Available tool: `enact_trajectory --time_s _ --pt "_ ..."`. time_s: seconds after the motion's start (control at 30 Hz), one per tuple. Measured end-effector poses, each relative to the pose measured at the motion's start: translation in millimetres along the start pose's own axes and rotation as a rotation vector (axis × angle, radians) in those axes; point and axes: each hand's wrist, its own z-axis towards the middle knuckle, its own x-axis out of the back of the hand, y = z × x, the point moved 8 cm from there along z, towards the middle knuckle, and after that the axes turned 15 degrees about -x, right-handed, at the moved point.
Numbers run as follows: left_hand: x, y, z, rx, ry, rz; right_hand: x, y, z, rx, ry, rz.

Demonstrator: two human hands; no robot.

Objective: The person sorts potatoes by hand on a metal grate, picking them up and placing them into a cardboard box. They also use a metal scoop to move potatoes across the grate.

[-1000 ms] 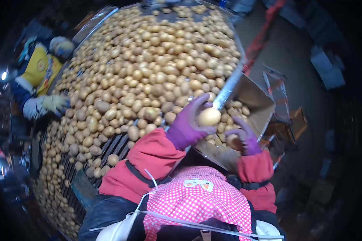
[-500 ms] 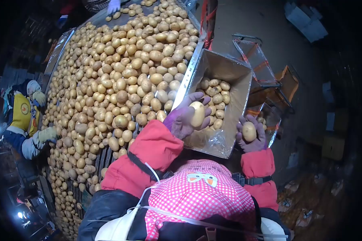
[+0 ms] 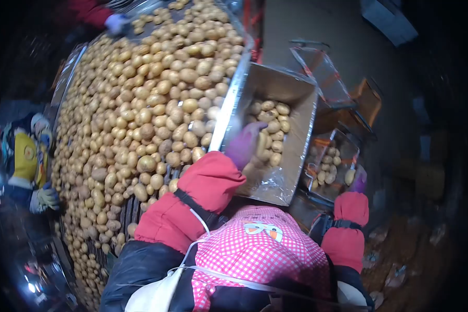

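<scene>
My left hand, in a purple glove and smeared by motion, reaches over the near left part of a cardboard box lined with clear plastic. Several potatoes lie in this box, right beside the glove. I cannot tell whether the left fingers hold one. Further right, my right hand, gloved in purple too, is at the right side of a smaller box holding potatoes. It grips a pale potato at its fingertips.
A wide heap of potatoes covers the sorting table on the left, bordered by a metal edge. A person in a yellow apron stands at the far left. Another person's gloved hand is at the top. An orange-lined crate stands at right.
My left hand has turned downward into the cardboard box, and the potato it held is no longer clearly seen. My right hand has moved right with its potato, over the smaller box.
</scene>
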Motion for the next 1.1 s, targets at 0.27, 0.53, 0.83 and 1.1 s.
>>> enact_trajectory --time_s 0.27,0.53,0.83,1.1 --pt "160 39 -100 0.278 0.369 0.007 -136 -188 12 -0.022 -0.372 0.446" --pt "336 144 -441 0.615 1.277 0.496 -292 -547 -297 1.218 -0.866 0.016" --pt "336 149 -538 1.251 0.673 1.223 -379 -595 -323 1.664 -0.697 -0.416" --pt "316 123 -450 1.229 0.485 0.991 -380 -665 -365 1.413 -0.577 -0.123"
